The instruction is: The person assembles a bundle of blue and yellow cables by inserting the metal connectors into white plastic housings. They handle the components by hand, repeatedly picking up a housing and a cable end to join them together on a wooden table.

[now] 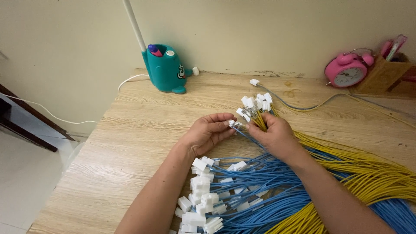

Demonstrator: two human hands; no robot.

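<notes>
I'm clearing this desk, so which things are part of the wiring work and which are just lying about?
In use: left hand, right hand, blue wires, yellow wires, white connectors.
Lying about: teal lamp base, pink alarm clock, wooden pen holder.

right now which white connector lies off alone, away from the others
The lone connector near the wall, at the end of a blue wire, beyond the bunch at the right hand.

No packages, labels, signs or screens appear in this view. The nearest thing to a display is the round white dial of a pink alarm clock (346, 71), standing at the far right of the desk (130, 143) against the wall, beside a wooden pen holder (383, 76).
</notes>
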